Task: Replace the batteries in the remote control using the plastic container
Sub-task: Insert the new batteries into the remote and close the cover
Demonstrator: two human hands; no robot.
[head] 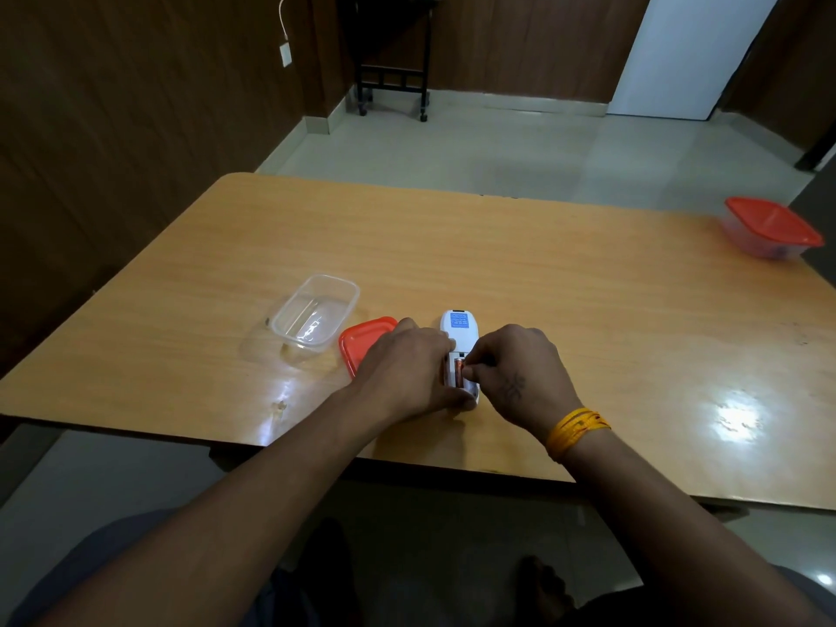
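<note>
White remote control point(458, 337): face down on the wooden bench point(543, 282) near its front edge, battery bay uncovered at the near end, blue label at the far end.
Orange battery point(459, 372): lying lengthwise in the bay, apparently seated or nearly so; a second cell beside it cannot be made out.
Left hand point(407, 371): curled round the left side and near end of the remote, bracing it against the bench; fingers closed on the casing.
Right hand point(520, 368): fingertips pinched together at the right edge of the bay, touching the battery or something small beside it; exactly what is pinched cannot be told.
Clear plastic container point(316, 312): open, looks empty, well to the left of the remote.
Orange lid point(362, 341): flat on the bench between container and remote, partly under the left hand.
Second container point(769, 228): lidded, far right corner, well apart.
Step, as judged: seating a cell; cover not yet back on.
Handling, as judged: battery small, rigid, smooth, prone to roll and slip; best pinched at mid-length and pressed spring end first. Remote light, hard plastic; best held by its long sides to stop it sliding on the glossy bench.
</note>
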